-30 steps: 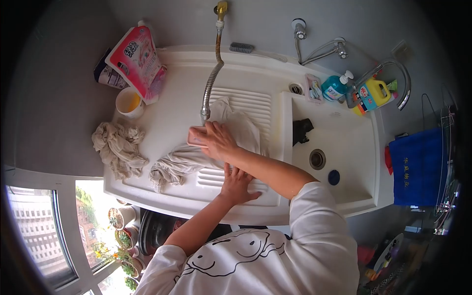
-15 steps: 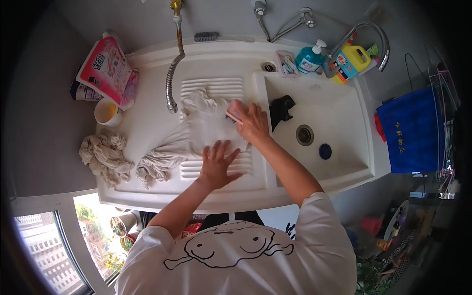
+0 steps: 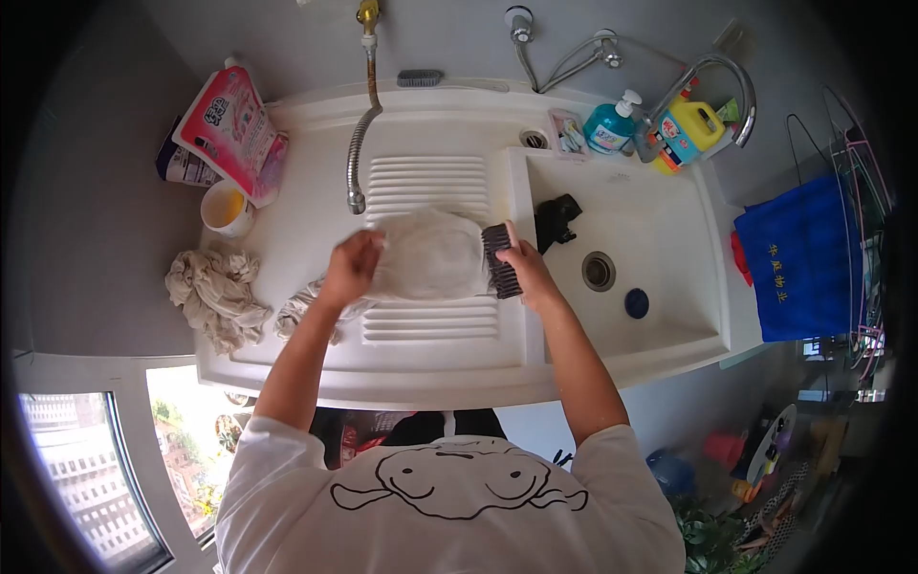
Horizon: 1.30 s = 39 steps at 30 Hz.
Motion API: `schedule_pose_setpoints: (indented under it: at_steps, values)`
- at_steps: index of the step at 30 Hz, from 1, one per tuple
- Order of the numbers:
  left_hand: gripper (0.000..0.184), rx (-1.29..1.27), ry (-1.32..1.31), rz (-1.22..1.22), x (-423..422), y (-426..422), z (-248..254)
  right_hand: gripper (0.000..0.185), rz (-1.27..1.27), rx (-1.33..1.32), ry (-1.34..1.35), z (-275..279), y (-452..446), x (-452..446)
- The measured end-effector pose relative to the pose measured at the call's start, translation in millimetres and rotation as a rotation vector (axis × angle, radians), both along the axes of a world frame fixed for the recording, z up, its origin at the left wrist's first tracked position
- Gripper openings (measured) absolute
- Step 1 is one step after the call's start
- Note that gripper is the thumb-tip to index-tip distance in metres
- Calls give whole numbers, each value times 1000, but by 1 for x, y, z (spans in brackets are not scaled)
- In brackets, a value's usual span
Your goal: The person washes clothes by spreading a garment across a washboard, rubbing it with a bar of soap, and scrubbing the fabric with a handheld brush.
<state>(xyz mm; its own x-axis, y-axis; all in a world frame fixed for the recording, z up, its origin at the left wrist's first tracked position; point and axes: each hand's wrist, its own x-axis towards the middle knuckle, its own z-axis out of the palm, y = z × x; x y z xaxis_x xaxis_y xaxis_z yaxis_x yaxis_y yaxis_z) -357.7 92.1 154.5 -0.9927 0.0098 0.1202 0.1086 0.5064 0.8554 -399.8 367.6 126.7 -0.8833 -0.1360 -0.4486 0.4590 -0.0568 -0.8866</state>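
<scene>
A wet, off-white cloth garment [image 3: 430, 253] lies spread over the ridged washboard [image 3: 430, 325] moulded into the white counter. At its left end, my left hand [image 3: 352, 268] is closed, gripping the fabric, slightly blurred. My right hand [image 3: 531, 275] holds a scrub brush [image 3: 500, 260] at the garment's right end, its pink back turned right and its dark bristles facing left. Part of the garment trails in folds below my left wrist. Another crumpled greyish cloth [image 3: 215, 298] sits farther left on the counter.
A flexible metal hose [image 3: 360, 163] hangs above the washboard. To the right, the sink basin [image 3: 660, 316] holds a black item [image 3: 557, 222] and a dark round stopper [image 3: 637, 303]. A cup [image 3: 228, 209], a pink detergent pouch [image 3: 234, 134] and a teal pump bottle [image 3: 610, 124] stand around.
My left hand has gone from lying spread on the garment to gripping its left end. The brush moved right and down and turned bristles outward. The garment's upper folds are now flattened.
</scene>
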Motion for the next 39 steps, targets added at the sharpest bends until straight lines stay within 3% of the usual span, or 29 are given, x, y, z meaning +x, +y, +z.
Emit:
schedule_pose_setpoints:
  at_steps: [2,3,4,6,8,10,11,13,14,16,18,20,21,22,24,25,27,30,32,34,37,39]
  values:
    - [20,16,207,-372,64,7,7,24,5,13,34,4,-1,-10]
    - [21,-41,29,-467,92,17,32,25,24,8,48,5,-3,-18]
    - [19,-32,26,-522,112,23,28,26,44,5,64,6,-7,-26]
    - [16,-249,-45,-632,136,23,15,32,123,-23,100,20,-23,-40]
    - [16,-251,-61,-637,139,17,13,48,303,109,211,19,-48,-54]
    - [25,-189,-30,-469,128,10,22,57,416,488,482,-8,-76,-65]
    - [32,-230,78,-333,121,9,24,57,430,495,482,-13,-84,-66]
    - [61,-451,87,-160,105,7,28,55,693,840,431,23,-103,-62]
    - [67,-657,167,-95,101,1,8,52,661,855,358,29,-107,-69]
    - [58,-789,235,-100,97,-11,-8,49,461,660,448,26,-106,-95]
    - [50,-805,260,-139,98,-20,-9,38,165,313,351,48,-97,-121]
    - [42,-822,286,-184,96,-20,0,32,-46,230,392,62,-89,-141]
    - [36,-774,313,-172,96,-14,15,31,-134,176,528,41,-88,-156]
    - [31,-723,334,-163,95,-7,24,39,-69,151,586,47,-91,-147]
    - [33,-729,221,-222,91,3,21,56,75,661,748,8,-92,-164]
    - [34,-782,157,-149,89,5,13,70,77,782,726,26,-99,-132]
    - [40,-867,-69,-68,81,4,13,71,129,779,649,29,-110,-81]
    - [32,-882,-7,115,71,-21,-3,75,452,409,607,15,-126,-22]
    - [31,-811,-63,278,64,-49,0,76,502,519,757,8,-129,-30]
    - [37,-995,47,465,58,-70,-1,79,300,632,763,-3,-119,-74]
    - [37,-766,82,272,48,-23,30,82,382,666,592,-11,-112,-115]
    - [36,-633,31,197,56,26,18,74,447,695,456,-1,-112,-118]
